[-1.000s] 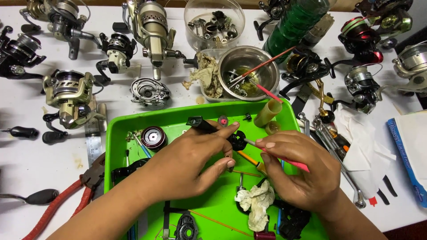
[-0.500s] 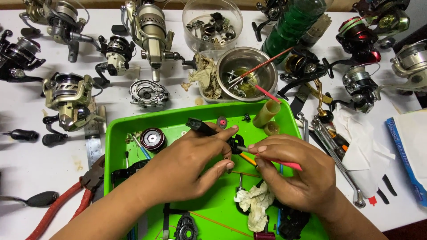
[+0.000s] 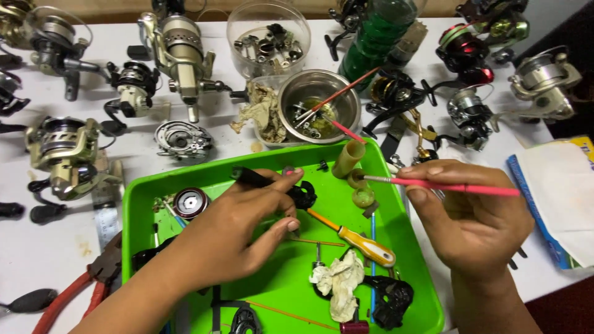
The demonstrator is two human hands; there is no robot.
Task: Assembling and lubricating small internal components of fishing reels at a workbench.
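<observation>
My left hand [image 3: 238, 232] rests over the green tray [image 3: 284, 278] and pinches a black reel part with a long handle [image 3: 278, 184] between thumb and fingers. My right hand [image 3: 473, 219] is at the tray's right edge and grips a thin pink brush [image 3: 455, 185] that points left. The brush tip touches a small round yellowish cap [image 3: 356, 179] at the foot of a yellowish tube [image 3: 348, 159]. A yellow-handled screwdriver [image 3: 359, 240] lies on the tray between the hands.
On the tray lie a round spool [image 3: 190, 202], a crumpled rag [image 3: 340, 281] and black reel parts [image 3: 391, 300]. Behind it stand a steel bowl of small parts [image 3: 318, 105], a clear tub [image 3: 268, 31] and a green bottle [image 3: 377, 37]. Several fishing reels ring the table; red pliers [image 3: 86, 287] lie at left.
My right hand has moved right, off the tray's middle, and swung the pink brush so its tip meets the yellowish cap. My left hand has kept its hold on the black part.
</observation>
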